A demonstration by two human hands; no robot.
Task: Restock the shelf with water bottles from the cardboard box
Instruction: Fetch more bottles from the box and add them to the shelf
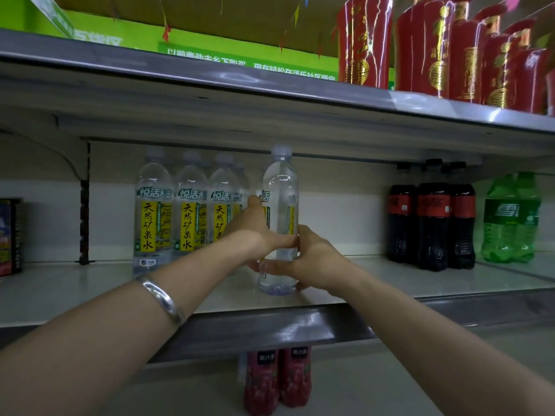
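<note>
Water bottle point(280, 217) upright on shelf point(390, 283), left hand point(252, 232), right hand point(312, 256) both grasping it

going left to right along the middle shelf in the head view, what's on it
dark box at the left edge → row of three labelled water bottles → water bottle held by both hands → dark cola bottles → green soda bottles

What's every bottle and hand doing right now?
held water bottle: upright on the shelf, capped, gripped by both hands
left hand: closed on it
right hand: closed on it, low
row of water bottles: upright, capped
cola bottles: upright, capped
green soda bottles: upright
</note>
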